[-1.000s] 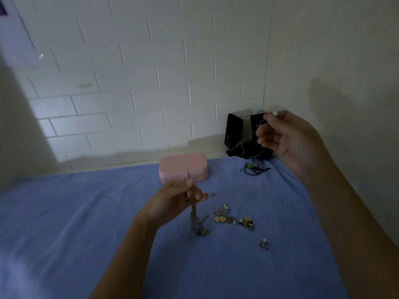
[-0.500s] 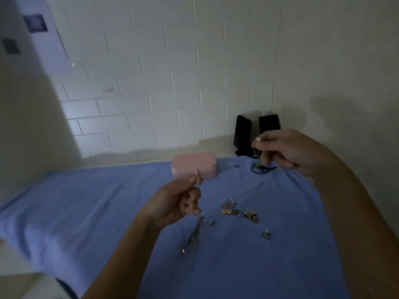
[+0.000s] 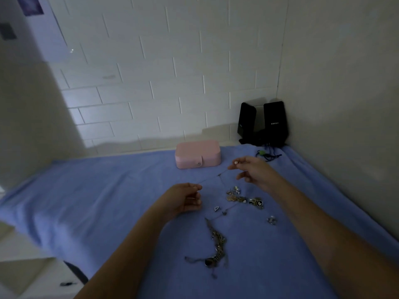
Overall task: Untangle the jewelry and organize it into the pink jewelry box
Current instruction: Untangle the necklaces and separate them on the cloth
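Blue cloth [image 3: 108, 201] covers the surface; just before the closed pink jewelry box [image 3: 197, 154], a thin chain [image 3: 212, 178] stretches between the left hand [image 3: 183, 198] and right hand [image 3: 254, 171], fingertips pinching each end. Loose charms [image 3: 244, 199] and a tangled clump [image 3: 217, 244] lie farther from the box.

1. This is a dimly lit private room, a bedroom or dormitory by its look.
2. Painted white block walls [image 3: 151, 72] meet in a corner beyond the right grip [image 3: 257, 172].
3. Two black desktop speakers [image 3: 263, 124] stand in that corner.
4. A soft blue cloth [image 3: 97, 201] drapes the counter under the left grip [image 3: 183, 198], with a pink jewelry box [image 3: 197, 153] just beyond it.
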Tool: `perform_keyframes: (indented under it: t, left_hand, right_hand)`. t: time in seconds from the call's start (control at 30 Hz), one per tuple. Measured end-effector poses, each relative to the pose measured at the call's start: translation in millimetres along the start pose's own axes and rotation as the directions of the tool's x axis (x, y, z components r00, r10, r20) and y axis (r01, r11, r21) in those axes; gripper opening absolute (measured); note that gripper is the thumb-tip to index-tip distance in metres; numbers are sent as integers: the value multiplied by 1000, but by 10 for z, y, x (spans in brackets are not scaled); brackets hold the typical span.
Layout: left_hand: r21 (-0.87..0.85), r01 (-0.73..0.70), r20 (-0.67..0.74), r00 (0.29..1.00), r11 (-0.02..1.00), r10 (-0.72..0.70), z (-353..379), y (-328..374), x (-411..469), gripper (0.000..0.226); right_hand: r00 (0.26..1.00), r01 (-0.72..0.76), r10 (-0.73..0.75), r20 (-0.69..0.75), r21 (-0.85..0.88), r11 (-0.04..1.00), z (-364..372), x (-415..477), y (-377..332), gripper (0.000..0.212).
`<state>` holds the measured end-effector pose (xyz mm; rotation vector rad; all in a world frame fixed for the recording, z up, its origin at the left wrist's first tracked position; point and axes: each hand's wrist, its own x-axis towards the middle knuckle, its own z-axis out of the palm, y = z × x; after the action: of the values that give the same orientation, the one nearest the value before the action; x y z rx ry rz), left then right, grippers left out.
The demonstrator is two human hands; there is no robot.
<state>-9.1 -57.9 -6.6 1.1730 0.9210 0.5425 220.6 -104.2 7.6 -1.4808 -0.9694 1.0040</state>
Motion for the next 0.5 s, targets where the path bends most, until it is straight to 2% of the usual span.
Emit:
perform_keyframes:
  t: [0.2, 0.27, 0.3, 0.37, 0.43, 0.5]
  left_hand:
    - [217, -135, -205, 962, 967, 181, -32, -43, 72, 18]
    - [389, -154, -257, 929, 908, 268, -62, -111, 77, 16]
    - [516, -145, -279, 903, 844, 326, -85, -145, 76, 15]
    - [757, -98, -273, 851, 646, 449, -130, -192, 65, 12]
    - [874, -59, -225, 831, 482, 509, -159, -221, 53, 20]
    - [901, -132, -128, 829, 413, 545, -139, -222, 38, 25]
  right_hand:
    - [995, 98, -100, -8, -136, 986, 138, 198, -145, 16]
    - [996, 92, -94, 8, -293, 951, 176, 268, -153, 15]
    - [997, 80, -81, 19, -446, 891, 185, 299, -132, 20]
    - [996, 69, -87, 11, -720, 690, 219, 289, -85, 31]
    - [983, 147, -177, 50, -790, 595, 307, 193, -55, 24]
    - [975, 191, -202, 90, -805, 562, 446, -61, -117, 11]
